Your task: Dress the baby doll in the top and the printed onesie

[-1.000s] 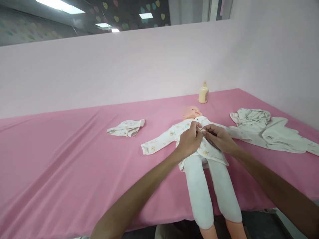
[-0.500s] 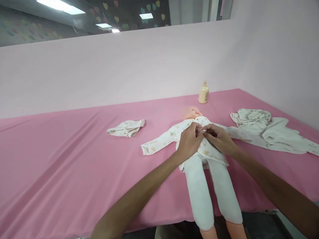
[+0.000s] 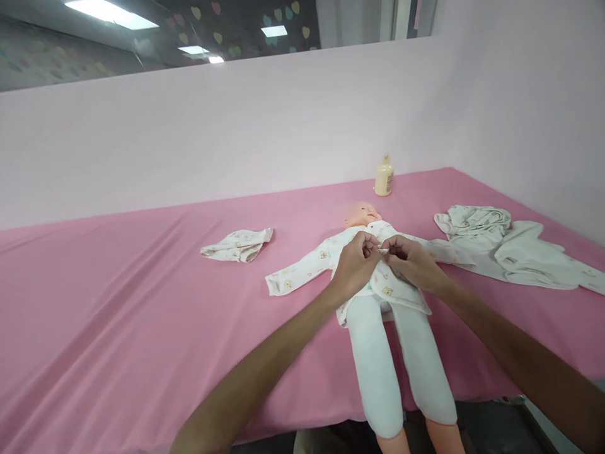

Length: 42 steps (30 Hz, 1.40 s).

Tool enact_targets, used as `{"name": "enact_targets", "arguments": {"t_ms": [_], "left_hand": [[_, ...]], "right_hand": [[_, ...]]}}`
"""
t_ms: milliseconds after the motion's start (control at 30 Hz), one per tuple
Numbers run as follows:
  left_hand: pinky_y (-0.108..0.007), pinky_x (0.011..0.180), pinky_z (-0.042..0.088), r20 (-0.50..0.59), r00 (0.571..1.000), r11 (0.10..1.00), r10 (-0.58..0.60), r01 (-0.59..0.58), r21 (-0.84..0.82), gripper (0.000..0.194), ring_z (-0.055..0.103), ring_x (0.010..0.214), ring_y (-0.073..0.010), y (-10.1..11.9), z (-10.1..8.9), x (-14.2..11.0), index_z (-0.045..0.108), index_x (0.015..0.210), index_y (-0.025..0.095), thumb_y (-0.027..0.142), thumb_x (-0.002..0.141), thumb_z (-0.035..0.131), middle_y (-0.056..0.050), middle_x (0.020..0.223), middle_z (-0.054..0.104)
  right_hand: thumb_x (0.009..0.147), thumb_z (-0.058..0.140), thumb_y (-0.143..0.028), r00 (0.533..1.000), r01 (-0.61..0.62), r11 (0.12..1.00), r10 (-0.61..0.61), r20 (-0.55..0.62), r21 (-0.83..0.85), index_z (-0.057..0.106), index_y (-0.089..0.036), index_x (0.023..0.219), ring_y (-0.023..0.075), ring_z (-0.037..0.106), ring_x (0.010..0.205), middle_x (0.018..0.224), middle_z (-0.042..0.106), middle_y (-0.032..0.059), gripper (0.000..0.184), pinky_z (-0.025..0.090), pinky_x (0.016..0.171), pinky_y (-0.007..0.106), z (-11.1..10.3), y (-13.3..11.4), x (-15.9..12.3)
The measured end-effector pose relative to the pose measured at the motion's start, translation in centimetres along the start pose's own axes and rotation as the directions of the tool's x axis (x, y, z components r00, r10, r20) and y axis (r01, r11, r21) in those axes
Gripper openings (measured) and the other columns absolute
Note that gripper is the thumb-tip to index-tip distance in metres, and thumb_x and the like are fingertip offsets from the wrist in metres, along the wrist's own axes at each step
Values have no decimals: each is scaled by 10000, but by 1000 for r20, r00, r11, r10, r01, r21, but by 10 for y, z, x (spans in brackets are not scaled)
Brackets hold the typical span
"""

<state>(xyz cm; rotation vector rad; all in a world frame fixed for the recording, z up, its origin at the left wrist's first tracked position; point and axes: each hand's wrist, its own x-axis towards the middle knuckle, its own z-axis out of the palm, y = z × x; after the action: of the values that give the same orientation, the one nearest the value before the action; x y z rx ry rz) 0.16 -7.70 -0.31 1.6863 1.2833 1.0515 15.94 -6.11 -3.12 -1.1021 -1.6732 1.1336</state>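
Note:
A baby doll (image 3: pixel 363 214) lies on its back on the pink-covered table, its feet toward me. It wears a white printed baby shirt (image 3: pixel 302 268) with long sleeves and plain white trousers (image 3: pixel 375 362). Over the doll's chest, my left hand (image 3: pixel 357 261) is closed in a pinch on the front edge of the shirt. My right hand (image 3: pixel 413 261) pinches the same edge from the other side, the fingertips of both hands almost meeting. A small white strip of cloth shows between them; whether it is a tie or a fastening is hidden by my fingers.
A white printed baby cap (image 3: pixel 237 244) lies left of the doll. Folded white baby clothes (image 3: pixel 534 255) are heaped at the right. A cream pump bottle (image 3: pixel 384 176) stands at the back, near the pale wall (image 3: pixel 236 139). The pink sheet (image 3: pixel 142 328) hangs over the front edge.
The fingertips have drawn slightly apart, with a bit of white cloth showing between them. The whole view has shifted a little; the doll and the other things lie as before.

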Motion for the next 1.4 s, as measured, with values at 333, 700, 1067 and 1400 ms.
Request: {"name": "enact_targets", "arguments": {"t_ms": [333, 700, 1067, 1400], "left_hand": [[-210, 606, 383, 57, 998, 998, -21, 25, -60, 97, 494, 680, -90, 0, -6, 6, 577, 885, 155, 220, 823, 539, 0, 779, 565], [-194, 457, 290, 192, 976, 981, -100, 130, -147, 167, 363, 485, -50, -1, -15, 10, 600, 965, 159, 234, 827, 543, 34, 655, 507], [-217, 579, 387, 126, 992, 999, 6, -11, 34, 185, 497, 654, -98, 1, -12, 6, 605, 940, 176, 194, 813, 472, 11, 758, 567], [-256, 662, 391, 85, 991, 954, 105, -124, 272, 174, 544, 771, -139, 6, -7, 0, 574, 857, 198, 137, 831, 413, 5, 815, 621]], "right_hand": [[810, 590, -368, 998, 52, 999, -52, -37, -1, 572, -198, 888, 87, 426, 576, 683, 520, -34, 188, 335, 518, 226, 0, 3, -1], [827, 568, -324, 989, 116, 993, -118, -90, -32, 565, -204, 973, 100, 447, 604, 726, 533, -22, 189, 349, 544, 243, 4, -1, -5], [831, 561, -308, 989, 99, 995, -97, -109, 9, 563, -214, 975, 82, 393, 532, 681, 511, -45, 172, 321, 514, 243, 7, 0, -6], [841, 535, -292, 985, 106, 994, -106, -133, -6, 558, -198, 962, 91, 423, 580, 717, 523, -24, 155, 332, 519, 235, 9, -2, -9]]}}
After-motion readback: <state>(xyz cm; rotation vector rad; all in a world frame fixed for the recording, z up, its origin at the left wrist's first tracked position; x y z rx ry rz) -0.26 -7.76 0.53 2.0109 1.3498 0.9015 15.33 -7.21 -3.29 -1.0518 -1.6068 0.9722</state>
